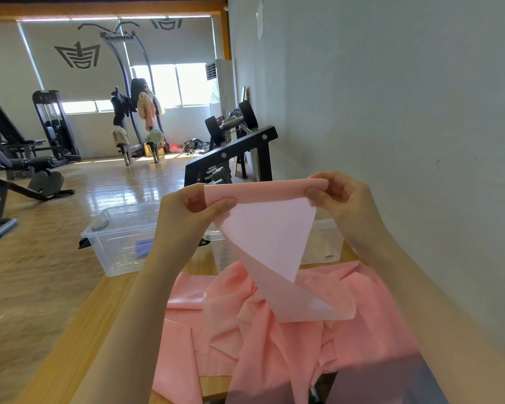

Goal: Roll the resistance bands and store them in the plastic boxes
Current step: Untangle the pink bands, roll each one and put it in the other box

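Note:
I hold one end of a pink resistance band (267, 234) raised in front of me. My left hand (193, 208) pinches its left corner and my right hand (337, 196) pinches its right corner, the top edge folded over between them. The band hangs down, twists, and joins a crumpled pink heap (289, 339) on the wooden table (79, 339). Behind my hands stand two clear plastic boxes: the left box (111, 237) contains rolled purple bands (143, 247), the right box (324, 243) is partly hidden by the band.
A grey wall (405, 112) runs close along the right. A dumbbell rack (233, 153) stands beyond the boxes. Gym machines (21, 158) and a wooden floor (41, 272) lie to the left. A purple-grey band (376, 383) lies at the near table edge.

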